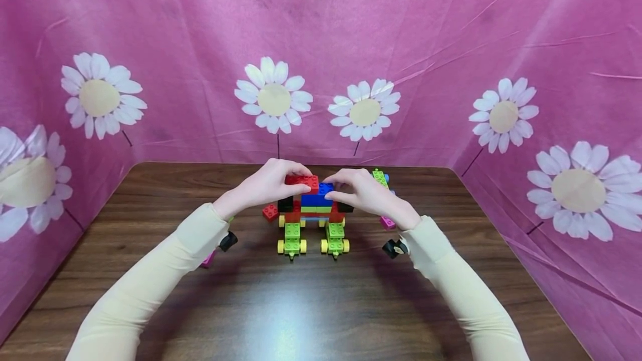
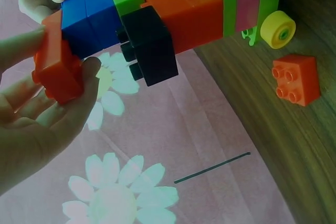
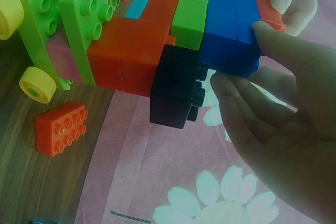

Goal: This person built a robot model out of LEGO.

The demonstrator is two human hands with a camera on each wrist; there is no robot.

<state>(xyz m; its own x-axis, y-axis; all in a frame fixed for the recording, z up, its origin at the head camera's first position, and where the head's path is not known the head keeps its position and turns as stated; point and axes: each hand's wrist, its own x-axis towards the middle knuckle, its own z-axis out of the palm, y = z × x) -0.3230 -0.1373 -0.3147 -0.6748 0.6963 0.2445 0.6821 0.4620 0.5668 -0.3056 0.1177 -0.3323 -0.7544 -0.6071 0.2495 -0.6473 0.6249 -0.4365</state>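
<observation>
Blue bricks [image 3: 231,32] in the right hand [image 3: 294,140].

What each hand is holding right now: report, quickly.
Left hand: closed, fingers gripping the red brick at the top of the build.
Right hand: closed, fingers pinching the blue bricks.
</observation>
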